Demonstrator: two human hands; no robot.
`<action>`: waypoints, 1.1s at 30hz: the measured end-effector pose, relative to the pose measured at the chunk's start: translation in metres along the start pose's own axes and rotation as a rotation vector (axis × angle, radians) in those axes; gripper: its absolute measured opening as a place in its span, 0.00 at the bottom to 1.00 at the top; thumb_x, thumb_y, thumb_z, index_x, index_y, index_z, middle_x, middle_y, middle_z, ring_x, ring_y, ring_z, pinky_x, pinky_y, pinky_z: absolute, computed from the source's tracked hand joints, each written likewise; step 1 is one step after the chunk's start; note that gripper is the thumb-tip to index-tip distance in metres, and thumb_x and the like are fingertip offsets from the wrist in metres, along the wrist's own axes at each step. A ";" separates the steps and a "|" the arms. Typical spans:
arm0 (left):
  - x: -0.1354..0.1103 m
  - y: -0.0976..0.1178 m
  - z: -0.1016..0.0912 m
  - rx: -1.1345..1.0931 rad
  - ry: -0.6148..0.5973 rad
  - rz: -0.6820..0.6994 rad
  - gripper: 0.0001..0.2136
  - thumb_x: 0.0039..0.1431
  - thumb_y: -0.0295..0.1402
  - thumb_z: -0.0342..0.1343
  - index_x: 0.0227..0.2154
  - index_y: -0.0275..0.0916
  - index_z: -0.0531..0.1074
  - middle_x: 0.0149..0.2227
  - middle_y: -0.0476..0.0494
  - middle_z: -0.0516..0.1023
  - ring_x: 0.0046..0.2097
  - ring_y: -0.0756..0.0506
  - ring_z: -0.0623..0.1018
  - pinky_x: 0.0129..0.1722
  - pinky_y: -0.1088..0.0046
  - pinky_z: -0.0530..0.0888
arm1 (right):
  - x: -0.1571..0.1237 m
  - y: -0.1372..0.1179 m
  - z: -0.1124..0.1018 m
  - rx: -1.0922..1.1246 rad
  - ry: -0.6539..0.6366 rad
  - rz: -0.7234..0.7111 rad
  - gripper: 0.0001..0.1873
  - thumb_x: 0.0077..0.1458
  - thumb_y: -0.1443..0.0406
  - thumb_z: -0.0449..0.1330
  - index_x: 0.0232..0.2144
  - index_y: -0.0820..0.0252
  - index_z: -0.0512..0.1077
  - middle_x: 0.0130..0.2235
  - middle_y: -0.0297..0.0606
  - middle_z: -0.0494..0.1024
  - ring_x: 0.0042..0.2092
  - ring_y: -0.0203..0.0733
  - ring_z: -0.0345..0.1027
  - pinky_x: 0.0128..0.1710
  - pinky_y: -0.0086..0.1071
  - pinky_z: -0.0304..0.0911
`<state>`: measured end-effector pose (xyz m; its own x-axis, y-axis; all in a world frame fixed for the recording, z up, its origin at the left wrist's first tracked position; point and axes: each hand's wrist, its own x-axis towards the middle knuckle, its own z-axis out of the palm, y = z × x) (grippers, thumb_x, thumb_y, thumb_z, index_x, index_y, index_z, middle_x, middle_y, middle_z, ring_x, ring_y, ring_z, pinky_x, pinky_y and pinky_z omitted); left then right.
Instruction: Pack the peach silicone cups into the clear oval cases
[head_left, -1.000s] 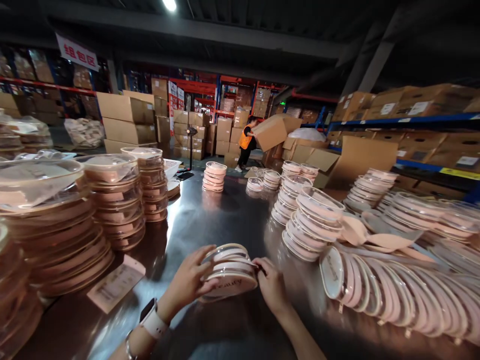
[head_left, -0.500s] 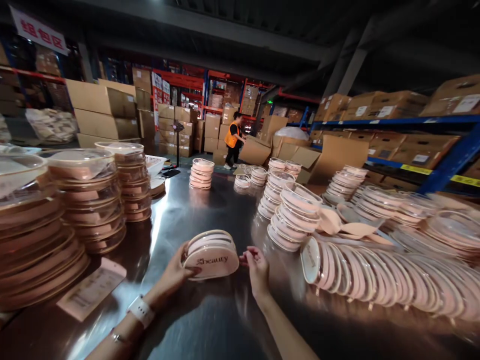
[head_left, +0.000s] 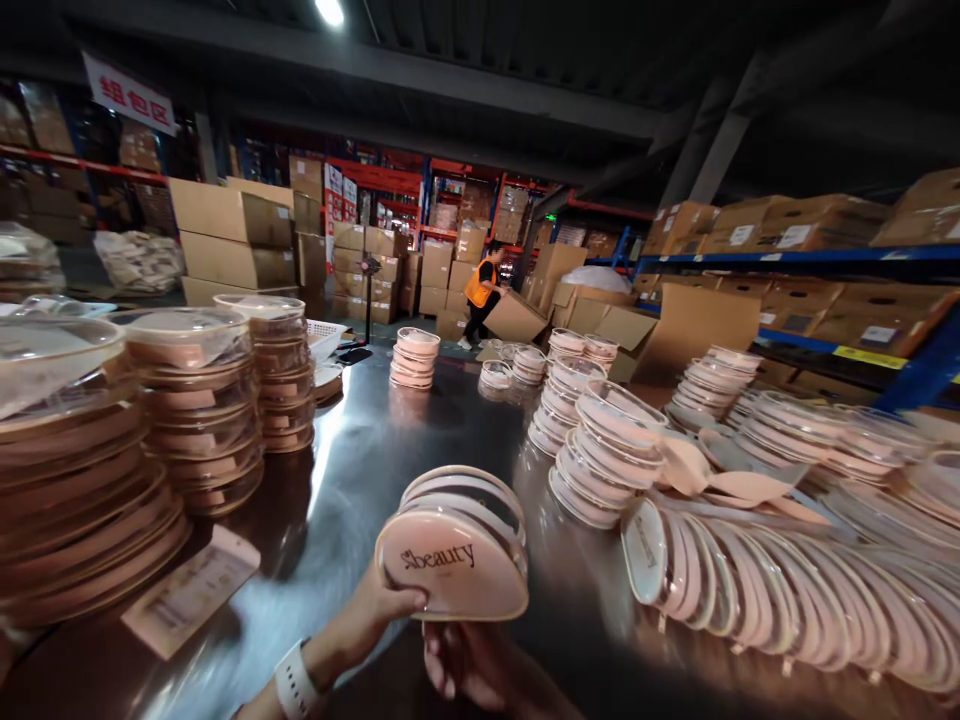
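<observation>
My left hand is closed on the lower left edge of a half-moon cosmetic pouch, its thumb over the front. The pouch is pale pink with clear plastic sides, light piping and "beauty" lettering. It is held upright above the metal table, its gap showing dark behind the front panel. Directly beneath its bottom edge is my right hand, fingers curled, close to a small pale tab. Whether the fingers grip that tab I cannot make out. On the right, a long row of similar pouches leans on edge.
Tall stacks of pouches stand at the left, beside a printed card on the metal table. More stacks rise at right. A person in an orange vest bends at a carton beyond the table.
The pouch has come nearer and slightly right in my left hand. My right hand has moved from beside the pouch to underneath it. The person behind leans further over the carton.
</observation>
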<state>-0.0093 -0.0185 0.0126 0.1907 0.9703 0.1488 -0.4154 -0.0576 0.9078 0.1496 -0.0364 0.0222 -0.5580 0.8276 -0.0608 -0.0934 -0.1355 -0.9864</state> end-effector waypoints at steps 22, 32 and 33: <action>-0.003 0.015 0.009 1.733 0.252 0.906 0.22 0.61 0.20 0.52 0.54 0.49 0.71 0.48 0.41 0.74 0.50 0.40 0.74 0.45 0.61 0.71 | 0.000 0.002 -0.017 -1.028 0.439 -0.567 0.34 0.69 0.48 0.40 0.20 0.55 0.71 0.16 0.37 0.70 0.17 0.39 0.62 0.20 0.31 0.50; -0.143 0.230 -0.077 2.026 1.010 0.858 0.22 0.63 0.24 0.50 0.60 0.38 0.60 0.59 0.31 0.65 0.61 0.32 0.66 0.56 0.49 0.69 | 0.014 0.012 -0.044 -0.743 0.474 -0.440 0.34 0.60 0.38 0.48 0.22 0.55 0.75 0.17 0.34 0.69 0.17 0.40 0.64 0.18 0.32 0.60; -0.155 0.253 -0.087 2.079 1.134 0.819 0.21 0.64 0.25 0.50 0.60 0.35 0.61 0.58 0.31 0.65 0.62 0.32 0.65 0.58 0.47 0.68 | 0.014 0.014 -0.042 -0.791 0.429 -0.479 0.33 0.62 0.40 0.48 0.22 0.55 0.75 0.18 0.35 0.71 0.18 0.41 0.65 0.18 0.32 0.61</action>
<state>-0.2210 -0.1633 0.1849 -0.0821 0.3223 0.9431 0.9484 0.3162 -0.0255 0.1758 -0.0039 0.0013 -0.2481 0.8467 0.4707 0.4290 0.5317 -0.7303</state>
